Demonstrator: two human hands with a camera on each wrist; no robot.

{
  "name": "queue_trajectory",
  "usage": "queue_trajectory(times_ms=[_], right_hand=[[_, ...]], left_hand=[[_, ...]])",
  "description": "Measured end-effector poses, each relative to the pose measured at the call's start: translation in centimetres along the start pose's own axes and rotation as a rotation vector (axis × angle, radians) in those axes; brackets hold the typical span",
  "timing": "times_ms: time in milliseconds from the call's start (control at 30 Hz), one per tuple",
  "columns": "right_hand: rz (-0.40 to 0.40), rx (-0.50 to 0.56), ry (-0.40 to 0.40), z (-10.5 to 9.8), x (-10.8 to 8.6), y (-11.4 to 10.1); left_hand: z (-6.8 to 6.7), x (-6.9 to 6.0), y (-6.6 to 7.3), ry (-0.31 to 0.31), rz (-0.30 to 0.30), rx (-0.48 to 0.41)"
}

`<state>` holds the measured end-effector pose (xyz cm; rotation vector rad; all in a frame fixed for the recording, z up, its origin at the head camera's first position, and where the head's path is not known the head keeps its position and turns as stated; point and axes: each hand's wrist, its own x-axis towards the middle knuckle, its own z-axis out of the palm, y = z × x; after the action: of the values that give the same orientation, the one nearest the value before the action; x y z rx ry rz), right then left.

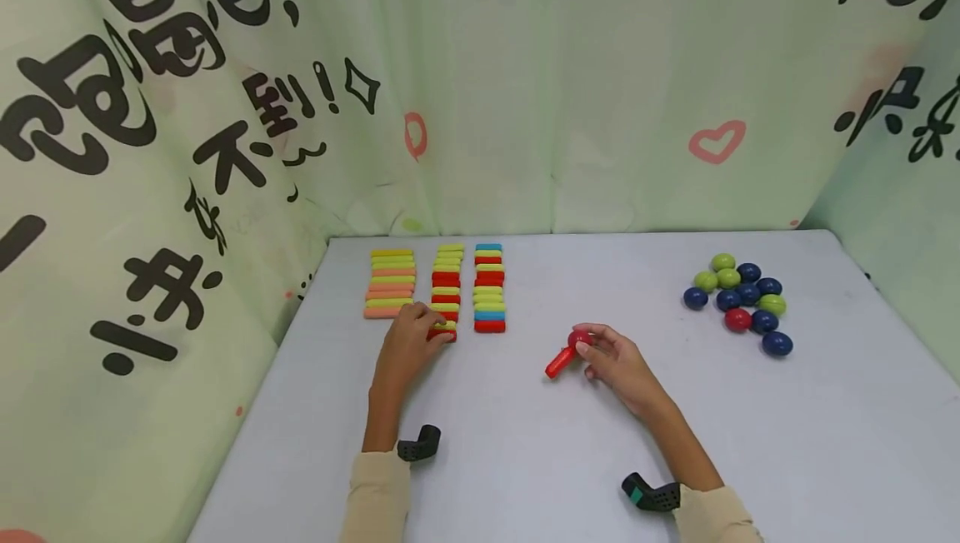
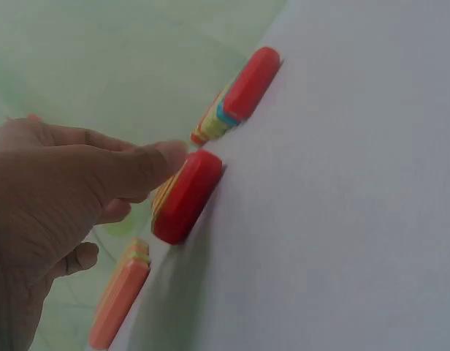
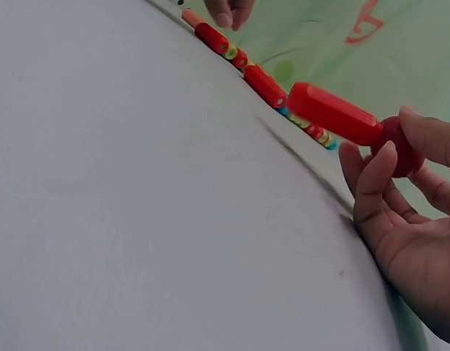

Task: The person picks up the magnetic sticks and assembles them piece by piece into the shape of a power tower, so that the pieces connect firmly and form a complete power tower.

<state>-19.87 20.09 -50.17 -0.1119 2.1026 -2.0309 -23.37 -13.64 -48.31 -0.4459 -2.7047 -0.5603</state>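
Okay: glossy, faceted sticks (image 1: 490,280) lie in rows on a smooth tabletop (image 1: 510,460), rounded balls (image 1: 748,294) at right. Red stick (image 1: 559,362) meets red ball (image 3: 400,150) end-on; your right hand (image 1: 618,366) pinches the ball between its fingers (image 3: 375,183). Your left hand (image 1: 408,339) is bent at the middle row's (image 1: 447,280) near end; can't tell if gripping.

Person w/ bare L hand (image 1: 412,333) & R hand (image 1: 617,366), forearms bare down to sleeve ends. L sleeve (image 1: 377,493): lt beige fabric, a few soft creases. R sleeve (image 1: 714,516): same lt beige, some folds nr edge. L wrist cam (image 1: 420,445): blk, bent approx L-shaped housing, tiny dot-like holes on part nearest sleeve. R wrist cam (image 1: 660,498): also blk, same bent shape, dotted holes, plus sm teal-grn patch (image 1: 637,495) nr bend. Both cams at sleeve edge, inner side.
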Motion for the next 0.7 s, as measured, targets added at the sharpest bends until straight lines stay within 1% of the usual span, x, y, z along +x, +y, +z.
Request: queue_trajectory(times_ms=[67,167,267,367,433,533,600,700], right_hand=[[0.008,0.014,-0.008,-0.2,0.0,-0.2],[0.010,0.047,-0.019,-0.3,0.0,-0.4],[0.015,0.094,-0.021,-0.3,0.0,-0.5],[0.033,0.130,-0.016,-0.4,0.0,-0.5],[0.048,0.134,-0.018,-0.4,-0.1,-0.5],[0.056,0.119,-0.017,-0.3,-0.1,-0.5],[0.058,0.094,-0.024,-0.1,-0.1,-0.5],[0.067,0.043,-0.019,0.2,-0.2,-0.6]], left_hand=[[-0.2,-0.2,-0.5,-0.033,0.004,0.019],[-0.3,-0.3,-0.7,-0.080,0.002,0.033],[-0.3,-0.2,-0.4,-0.135,-0.018,0.018],[-0.2,-0.1,0.4,-0.220,-0.048,-0.015],[0.0,0.0,1.2,-0.279,-0.048,-0.058],[0.7,0.1,2.8,-0.360,-0.009,-0.152],[1.2,0.2,3.9,-0.400,0.019,-0.232],[2.1,0.3,5.4,-0.439,0.027,-0.365]])
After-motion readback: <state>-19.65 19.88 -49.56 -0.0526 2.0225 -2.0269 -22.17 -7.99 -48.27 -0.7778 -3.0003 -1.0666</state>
